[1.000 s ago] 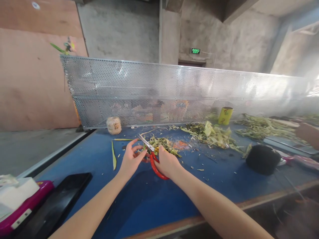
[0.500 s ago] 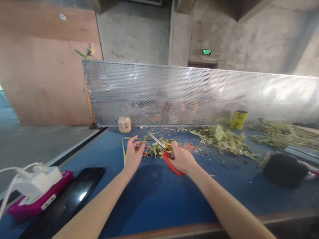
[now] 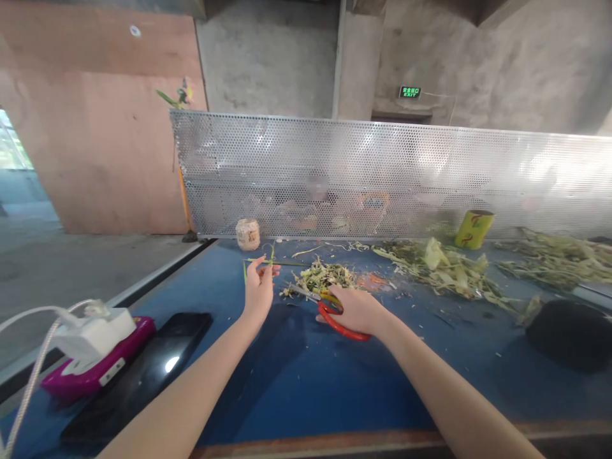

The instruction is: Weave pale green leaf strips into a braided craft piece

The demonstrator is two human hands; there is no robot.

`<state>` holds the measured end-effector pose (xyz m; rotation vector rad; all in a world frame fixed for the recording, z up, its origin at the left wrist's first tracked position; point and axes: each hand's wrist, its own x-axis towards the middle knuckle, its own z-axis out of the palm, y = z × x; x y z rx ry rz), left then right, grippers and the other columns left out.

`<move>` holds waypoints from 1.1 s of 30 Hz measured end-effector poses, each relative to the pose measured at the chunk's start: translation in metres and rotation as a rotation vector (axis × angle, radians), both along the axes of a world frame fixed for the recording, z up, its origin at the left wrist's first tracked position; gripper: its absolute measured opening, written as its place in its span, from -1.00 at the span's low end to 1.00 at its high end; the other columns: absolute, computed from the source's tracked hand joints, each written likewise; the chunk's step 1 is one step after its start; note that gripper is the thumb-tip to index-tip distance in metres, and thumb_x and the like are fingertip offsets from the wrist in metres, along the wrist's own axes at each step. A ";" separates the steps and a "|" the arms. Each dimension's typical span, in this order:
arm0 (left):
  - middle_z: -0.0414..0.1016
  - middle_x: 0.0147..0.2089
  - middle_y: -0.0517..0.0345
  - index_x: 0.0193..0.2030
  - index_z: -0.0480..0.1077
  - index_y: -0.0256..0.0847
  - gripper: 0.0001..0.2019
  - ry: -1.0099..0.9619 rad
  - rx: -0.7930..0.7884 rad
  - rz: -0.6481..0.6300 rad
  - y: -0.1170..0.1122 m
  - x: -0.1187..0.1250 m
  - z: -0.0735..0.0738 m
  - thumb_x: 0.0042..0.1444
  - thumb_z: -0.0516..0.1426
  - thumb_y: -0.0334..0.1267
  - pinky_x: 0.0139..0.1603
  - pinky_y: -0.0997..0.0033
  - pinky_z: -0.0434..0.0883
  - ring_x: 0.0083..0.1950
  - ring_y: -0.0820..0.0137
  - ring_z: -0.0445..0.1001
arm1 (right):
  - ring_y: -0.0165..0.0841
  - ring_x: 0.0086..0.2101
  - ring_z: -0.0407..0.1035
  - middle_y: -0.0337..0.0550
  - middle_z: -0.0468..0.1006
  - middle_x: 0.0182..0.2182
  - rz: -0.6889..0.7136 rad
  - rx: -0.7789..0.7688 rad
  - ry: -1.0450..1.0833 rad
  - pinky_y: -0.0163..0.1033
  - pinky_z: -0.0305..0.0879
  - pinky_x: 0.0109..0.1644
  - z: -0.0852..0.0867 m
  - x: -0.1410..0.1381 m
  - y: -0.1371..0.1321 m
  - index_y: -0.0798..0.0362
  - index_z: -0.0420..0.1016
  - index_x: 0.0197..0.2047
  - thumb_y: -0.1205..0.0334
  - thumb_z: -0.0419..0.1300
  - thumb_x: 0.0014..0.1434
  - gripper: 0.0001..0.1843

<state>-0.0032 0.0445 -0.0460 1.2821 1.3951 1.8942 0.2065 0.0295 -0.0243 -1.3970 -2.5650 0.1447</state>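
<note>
Your blue table top [image 3: 296,382] has bare room from its wooden front edge at 6 o'clock up to your hands. Its left edge slants from 8 towards 11 o'clock, and the perforated metal screen [image 3: 382,172] walls off the far side from 11 round to 3. At 3 o'clock a black rounded lump [image 3: 568,331] is cut off by the frame and too blurred to name. At 8 o'clock a flat black slab [image 3: 143,376] lies beside a magenta case [image 3: 90,376] bearing a white plug block [image 3: 93,331], whose cable leaves the frame. The heap of green and pale plant trimmings [image 3: 325,276] lies just beyond your hands at 12. Your right hand [image 3: 358,309] is closed through the red-handled scissors [image 3: 342,325], low over the table, blades nearly together and pointing to 10 o'clock; your fingers hide part of the loops. Your left hand [image 3: 258,293] pinches a thin green stem [image 3: 287,262], held level, near the blades but apart from them
</note>
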 end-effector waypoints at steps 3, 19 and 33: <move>0.40 -0.33 0.10 -0.05 0.11 -0.24 -0.70 0.010 0.003 0.014 0.000 -0.001 0.002 0.07 -0.04 -0.25 -0.35 0.39 0.29 -0.31 0.40 0.40 | -0.26 -0.40 0.40 -0.15 0.50 -0.39 0.039 0.016 -0.030 -0.32 0.10 -0.46 0.001 -0.001 -0.003 0.03 0.31 -0.31 -0.28 0.02 -0.08 -0.48; 0.42 -0.36 0.17 -0.03 0.07 -0.24 -0.58 0.073 0.043 -0.209 -0.009 0.017 -0.002 -0.03 0.09 -0.22 -0.24 0.31 0.34 -0.38 0.44 0.43 | -0.24 -0.34 0.38 -0.05 0.45 -0.32 -0.282 0.208 0.106 -0.26 0.14 -0.40 0.009 -0.009 -0.007 0.09 0.22 -0.19 -0.17 -0.09 0.06 -0.51; 0.42 -0.36 0.17 -0.03 0.09 -0.21 -0.57 0.036 -0.018 -0.164 -0.015 0.018 0.004 -0.03 0.10 -0.17 -0.28 0.32 0.34 -0.35 0.39 0.45 | -0.20 -0.27 0.37 0.00 0.44 -0.28 -0.297 0.204 0.091 -0.22 0.19 -0.34 0.008 -0.012 -0.010 0.10 0.21 -0.18 -0.14 -0.09 0.06 -0.53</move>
